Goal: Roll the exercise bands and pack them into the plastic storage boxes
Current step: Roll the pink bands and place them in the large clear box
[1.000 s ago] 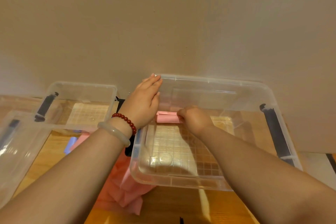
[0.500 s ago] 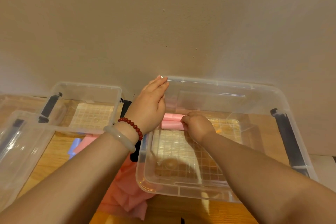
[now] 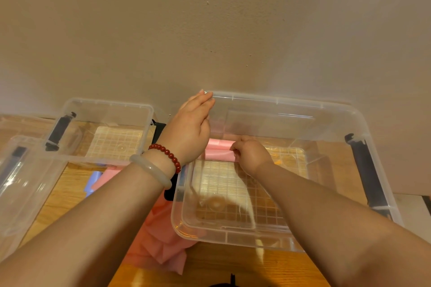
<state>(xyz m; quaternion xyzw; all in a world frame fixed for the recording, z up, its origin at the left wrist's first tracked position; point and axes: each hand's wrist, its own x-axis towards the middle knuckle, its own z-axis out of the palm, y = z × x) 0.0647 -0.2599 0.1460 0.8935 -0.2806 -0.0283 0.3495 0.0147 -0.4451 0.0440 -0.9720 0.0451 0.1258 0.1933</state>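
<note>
In the head view, my left grip (image 3: 189,133) holds nothing: its straight fingers rest on the far left corner of the clear box (image 3: 279,101). My right grip (image 3: 250,155) is inside this box, fingers curled on the end of a pink roll (image 3: 218,155), which lies on the box floor near the far wall. Loose pink bands (image 3: 158,240) lie on the desk (image 3: 58,198) between my arms, partly under the box. Another box (image 3: 105,103) stands at the left.
</note>
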